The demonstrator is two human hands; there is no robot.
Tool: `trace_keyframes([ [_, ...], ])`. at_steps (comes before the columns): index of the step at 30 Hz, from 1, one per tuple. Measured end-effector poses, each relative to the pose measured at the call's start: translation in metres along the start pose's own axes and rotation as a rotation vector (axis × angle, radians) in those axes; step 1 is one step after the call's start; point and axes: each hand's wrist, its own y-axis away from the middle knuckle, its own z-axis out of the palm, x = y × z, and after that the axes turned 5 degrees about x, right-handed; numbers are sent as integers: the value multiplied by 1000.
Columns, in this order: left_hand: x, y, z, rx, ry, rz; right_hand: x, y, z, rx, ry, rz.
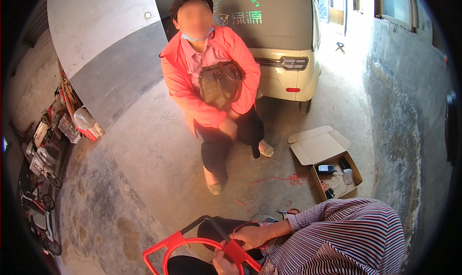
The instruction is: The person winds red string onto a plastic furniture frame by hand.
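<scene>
At lower centre, a red frame [198, 239] with a rounded hoop and a dark bar lies across a worker's lap; it looks light and stiff, its hoop likely hard to bend and unlikely to break, its ridged, seemingly wound covering probably offering good grip along the straight outer side or the flat red blocks. At upper centre, a seated person in a pink jacket hugs a brown handbag [211, 85], contents unseen. At the lower edge, the left hand [224, 264] has its fingers curled around the frame beside the right-hand block; the right hand [250, 236], just above, has its fingers drawn narrow at the bar, apparently on a thin red strand, though the grip is partly hidden. Right of centre, red-handled scissors [292, 211] and loose red cord [294, 179] lie on the concrete floor. At centre right, an open cardboard box [317, 144] holds a dark device [326, 169], a white cable [339, 182], a clear packet [348, 177] and other dark pieces.
</scene>
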Motion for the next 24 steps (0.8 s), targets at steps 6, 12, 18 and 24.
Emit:
trace_keyframes([
  [6,6,8,0,-26,-47,-13,3,0,1,20,-28,-21],
  [12,-5,-5,-6,-20,-27,13,4,2,3,19,-24,-19],
  [18,-5,-8,-2,-130,90,7,2,3,0,2,-33,-7],
  [24,-1,-7,-7,-278,236,7,13,-2,6,19,-39,-83],
])
